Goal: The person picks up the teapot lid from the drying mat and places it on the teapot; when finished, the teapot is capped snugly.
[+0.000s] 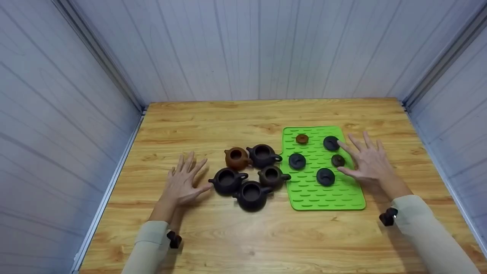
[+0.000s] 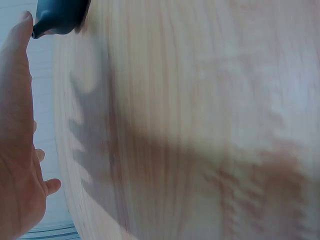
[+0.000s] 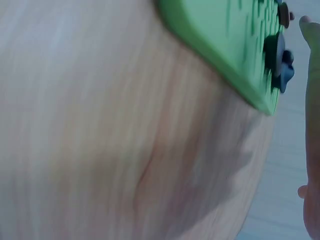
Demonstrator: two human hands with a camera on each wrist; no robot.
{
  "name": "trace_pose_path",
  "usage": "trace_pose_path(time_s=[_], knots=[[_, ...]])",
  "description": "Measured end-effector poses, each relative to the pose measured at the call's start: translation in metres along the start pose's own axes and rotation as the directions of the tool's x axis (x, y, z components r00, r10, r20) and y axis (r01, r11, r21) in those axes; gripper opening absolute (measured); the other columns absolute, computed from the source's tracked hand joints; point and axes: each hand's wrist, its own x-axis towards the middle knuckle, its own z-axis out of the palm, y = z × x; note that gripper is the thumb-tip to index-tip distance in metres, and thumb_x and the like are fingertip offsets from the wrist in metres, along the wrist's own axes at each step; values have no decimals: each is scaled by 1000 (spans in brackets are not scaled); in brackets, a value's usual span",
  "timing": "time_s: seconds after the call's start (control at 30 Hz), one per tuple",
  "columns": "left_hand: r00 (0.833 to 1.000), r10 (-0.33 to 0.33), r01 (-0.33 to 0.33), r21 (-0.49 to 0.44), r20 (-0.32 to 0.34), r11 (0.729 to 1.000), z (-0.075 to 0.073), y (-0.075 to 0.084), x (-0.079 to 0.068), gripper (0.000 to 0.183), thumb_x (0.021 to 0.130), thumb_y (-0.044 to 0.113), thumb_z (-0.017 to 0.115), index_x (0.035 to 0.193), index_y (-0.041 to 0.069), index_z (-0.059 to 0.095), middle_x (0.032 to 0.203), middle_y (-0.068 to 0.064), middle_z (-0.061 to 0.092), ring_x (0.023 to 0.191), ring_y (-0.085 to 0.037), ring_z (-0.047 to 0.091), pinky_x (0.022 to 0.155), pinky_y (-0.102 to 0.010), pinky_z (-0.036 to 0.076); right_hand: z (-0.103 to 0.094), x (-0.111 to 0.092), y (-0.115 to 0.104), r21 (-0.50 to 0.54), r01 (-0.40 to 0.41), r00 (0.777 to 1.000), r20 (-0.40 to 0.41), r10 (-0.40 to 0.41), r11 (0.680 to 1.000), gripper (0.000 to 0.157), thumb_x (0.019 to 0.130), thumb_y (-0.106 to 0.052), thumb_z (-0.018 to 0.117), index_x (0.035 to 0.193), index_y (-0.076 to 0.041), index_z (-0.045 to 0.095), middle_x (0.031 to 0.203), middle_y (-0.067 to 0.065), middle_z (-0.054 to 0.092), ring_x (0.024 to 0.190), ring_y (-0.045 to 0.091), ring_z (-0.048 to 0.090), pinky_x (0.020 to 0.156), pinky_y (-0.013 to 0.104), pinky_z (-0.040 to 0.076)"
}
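Observation:
Fingers spread, my left hand hovers left of a cluster of small lidless teapots, its thumb close to a black teapot. Grouped with that one are a reddish-brown teapot, a dark brown teapot and further black teapots. My right hand is spread over the right edge of a green mat. Near its thumb and index finger lie a brown lid and a black lid. Neither hand holds anything. The left wrist view catches one teapot's spout.
Other lids lie apart on the mat: a small orange-brown lid and black lids. The wooden table is bounded by pale panel walls at the back and both sides. Teapot handles reach the mat's left edge.

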Motion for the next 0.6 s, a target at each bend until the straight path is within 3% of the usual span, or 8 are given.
trace_pose_path(time_s=[0.37,0.5,0.6], knots=[[995,71,-79,-113,-73,990,9,8,5,101,90,73,78,176,36,40,189,-14,26,173,-50,27,120,-93,28,1,27,-27,85,122,990,-84,-115,989,94,92,-65,77,171,-23,47,178,26,42,164,69,29,118,91,37],[992,92,-107,-201,-82,974,13,13,7,100,89,69,82,174,32,45,186,-15,33,169,-51,33,120,-94,27,2,37,-37,92,156,982,-125,-143,983,92,91,-63,77,169,-22,51,176,27,46,163,67,34,118,89,39],[995,76,-92,-300,-64,949,16,17,9,95,91,63,84,172,29,48,180,-16,42,165,-49,39,124,-88,31,2,41,-45,112,162,979,-143,-145,980,92,90,-61,78,169,-23,51,176,26,47,161,65,38,119,87,40]])
